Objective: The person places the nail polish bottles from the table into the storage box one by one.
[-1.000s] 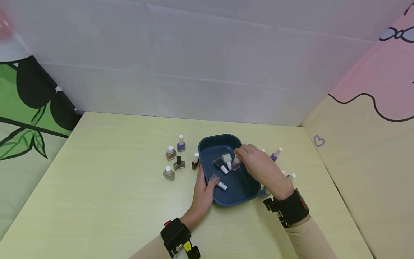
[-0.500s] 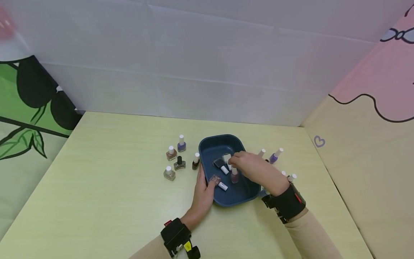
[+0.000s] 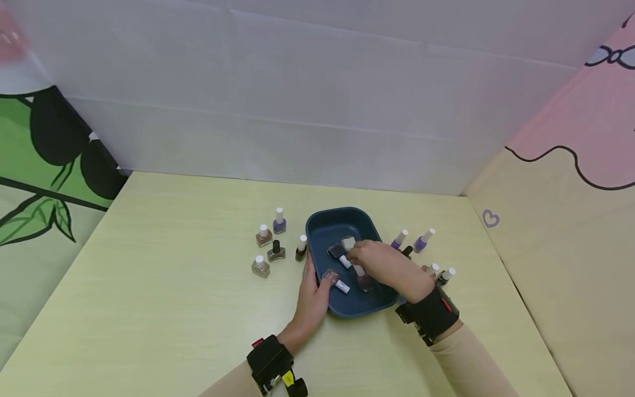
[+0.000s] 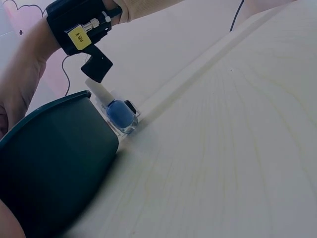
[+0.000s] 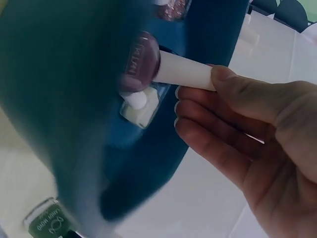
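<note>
My left hand [image 3: 311,298] holds the dark blue tray [image 3: 342,220] by its left side, thumb over the rim and fingers along the outside. Inside the tray, my right hand [image 3: 387,267] pinches the white cap of a mauve nail polish bottle [image 5: 141,64] between thumb and fingers. That bottle's base is tilted towards the tray's near right part. Also lying in the tray are a pink glitter nail polish [image 3: 331,274] near my left thumb, a black nail polish [image 3: 336,251] and a whitish nail polish [image 3: 348,242], partly behind my right fingers.
Left of the tray stand several nail polish bottles, among them a purple one [image 3: 279,225] and a clear glittery one [image 3: 260,268]. More stand on the right, including another purple bottle [image 3: 421,242]; a blue bottle [image 4: 121,115] is close to the tray wall. A pale wall closes the table's back.
My right hand has brought the mauve nail polish down and towards me inside the tray, its base now tilting to the near right. My left hand stays on the tray.
</note>
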A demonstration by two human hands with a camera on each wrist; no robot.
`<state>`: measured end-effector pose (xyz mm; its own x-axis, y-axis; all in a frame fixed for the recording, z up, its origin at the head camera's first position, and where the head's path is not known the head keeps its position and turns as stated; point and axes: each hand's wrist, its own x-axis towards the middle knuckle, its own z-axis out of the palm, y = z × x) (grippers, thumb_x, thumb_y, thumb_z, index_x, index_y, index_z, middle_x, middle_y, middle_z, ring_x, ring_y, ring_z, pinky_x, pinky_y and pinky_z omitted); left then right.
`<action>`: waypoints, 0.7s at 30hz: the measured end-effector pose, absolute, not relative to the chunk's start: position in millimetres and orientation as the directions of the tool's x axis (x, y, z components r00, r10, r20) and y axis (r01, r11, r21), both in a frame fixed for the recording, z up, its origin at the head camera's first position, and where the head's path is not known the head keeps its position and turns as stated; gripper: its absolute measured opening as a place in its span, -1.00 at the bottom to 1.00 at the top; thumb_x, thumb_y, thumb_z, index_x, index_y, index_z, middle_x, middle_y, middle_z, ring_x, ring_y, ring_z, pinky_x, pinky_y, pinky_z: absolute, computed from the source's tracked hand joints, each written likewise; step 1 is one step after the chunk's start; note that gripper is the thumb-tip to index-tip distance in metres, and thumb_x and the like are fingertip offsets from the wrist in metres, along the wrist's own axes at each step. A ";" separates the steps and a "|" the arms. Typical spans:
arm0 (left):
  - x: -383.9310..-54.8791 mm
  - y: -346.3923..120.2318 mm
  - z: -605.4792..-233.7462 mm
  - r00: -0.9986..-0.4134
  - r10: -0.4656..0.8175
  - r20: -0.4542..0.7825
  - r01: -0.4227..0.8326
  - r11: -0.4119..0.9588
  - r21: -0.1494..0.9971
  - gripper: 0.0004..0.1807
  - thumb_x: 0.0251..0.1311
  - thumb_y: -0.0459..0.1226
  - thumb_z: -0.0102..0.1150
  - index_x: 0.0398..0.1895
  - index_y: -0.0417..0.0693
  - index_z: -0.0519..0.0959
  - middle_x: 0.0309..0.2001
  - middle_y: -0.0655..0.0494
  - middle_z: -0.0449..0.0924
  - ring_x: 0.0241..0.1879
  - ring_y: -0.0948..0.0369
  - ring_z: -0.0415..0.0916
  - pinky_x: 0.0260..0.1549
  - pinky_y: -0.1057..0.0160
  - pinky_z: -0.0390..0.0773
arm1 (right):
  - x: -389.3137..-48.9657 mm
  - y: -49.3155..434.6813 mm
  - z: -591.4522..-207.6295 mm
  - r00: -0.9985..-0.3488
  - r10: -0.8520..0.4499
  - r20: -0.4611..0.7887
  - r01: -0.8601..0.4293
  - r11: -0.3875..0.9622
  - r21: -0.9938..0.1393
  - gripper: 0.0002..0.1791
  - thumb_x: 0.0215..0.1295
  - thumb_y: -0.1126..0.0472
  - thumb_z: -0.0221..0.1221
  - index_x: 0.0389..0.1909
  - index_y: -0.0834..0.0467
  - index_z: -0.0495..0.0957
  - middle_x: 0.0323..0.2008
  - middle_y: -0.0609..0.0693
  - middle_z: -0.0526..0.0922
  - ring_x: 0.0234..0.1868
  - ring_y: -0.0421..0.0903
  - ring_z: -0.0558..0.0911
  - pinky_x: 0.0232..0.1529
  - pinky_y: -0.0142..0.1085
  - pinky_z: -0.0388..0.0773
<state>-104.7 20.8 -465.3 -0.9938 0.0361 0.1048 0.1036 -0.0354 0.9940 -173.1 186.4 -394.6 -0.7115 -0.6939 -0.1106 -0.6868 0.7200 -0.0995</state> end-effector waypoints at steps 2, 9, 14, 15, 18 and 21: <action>-104.5 20.6 -465.3 -0.994 0.037 0.099 0.098 -0.026 0.995 -0.23 0.38 -0.31 -0.11 0.52 -0.08 -0.24 0.51 -0.07 -0.27 0.43 0.07 -0.19 0.34 -0.05 0.04 | -172.3 185.3 -398.1 -0.704 -0.702 -0.105 -0.696 0.712 -0.094 -0.79 0.24 0.27 0.16 -0.13 0.13 0.68 -0.24 -0.04 0.66 -0.21 -0.17 0.58 -0.21 -0.31 0.60; -104.6 20.8 -465.9 -0.995 0.042 0.093 0.092 -0.032 0.995 -0.24 0.38 -0.33 -0.13 0.53 -0.07 -0.24 0.51 -0.03 -0.28 0.43 0.04 -0.17 0.30 -0.05 0.12 | -169.8 178.6 -408.6 -0.668 -0.740 -0.078 -0.739 0.672 -0.051 -0.82 0.28 0.25 0.13 -0.19 0.10 0.68 -0.30 -0.07 0.63 -0.28 -0.22 0.56 -0.28 -0.34 0.59; -104.2 21.4 -465.9 -0.994 0.043 0.097 0.094 -0.062 0.994 -0.24 0.37 -0.36 -0.13 0.52 -0.10 -0.24 0.50 -0.03 -0.27 0.40 0.00 -0.08 0.22 -0.04 0.28 | -168.7 175.7 -413.5 -0.637 -0.765 -0.095 -0.768 0.640 0.005 -0.84 0.18 0.32 0.19 -0.25 0.08 0.66 -0.37 -0.10 0.59 -0.34 -0.23 0.51 -0.33 -0.35 0.55; -104.1 21.5 -465.8 -0.994 0.043 0.097 0.095 -0.064 0.993 -0.24 0.37 -0.36 -0.13 0.52 -0.10 -0.25 0.51 -0.03 -0.27 0.40 0.00 -0.07 0.21 -0.03 0.30 | -168.5 175.3 -413.9 -0.638 -0.763 -0.105 -0.768 0.640 0.012 -0.83 0.15 0.34 0.21 -0.25 0.08 0.66 -0.37 -0.11 0.59 -0.34 -0.24 0.50 -0.32 -0.36 0.55; -103.7 21.7 -465.3 -0.994 0.041 0.104 0.102 -0.062 0.993 -0.23 0.37 -0.36 -0.13 0.52 -0.08 -0.25 0.51 -0.03 -0.28 0.39 0.00 -0.05 0.19 -0.04 0.31 | -168.5 173.9 -415.0 -0.646 -0.752 -0.129 -0.760 0.649 0.027 -0.80 0.11 0.34 0.24 -0.24 0.06 0.66 -0.37 -0.12 0.58 -0.36 -0.24 0.49 -0.32 -0.37 0.54; -103.6 21.6 -465.2 -0.993 0.041 0.107 0.104 -0.054 0.993 -0.23 0.37 -0.36 -0.13 0.52 -0.06 -0.25 0.51 0.00 -0.29 0.41 0.01 -0.09 0.22 -0.05 0.27 | -168.6 173.0 -415.8 -0.653 -0.743 -0.144 -0.754 0.656 0.033 -0.79 0.09 0.34 0.25 -0.24 0.05 0.67 -0.38 -0.12 0.58 -0.36 -0.23 0.50 -0.33 -0.37 0.55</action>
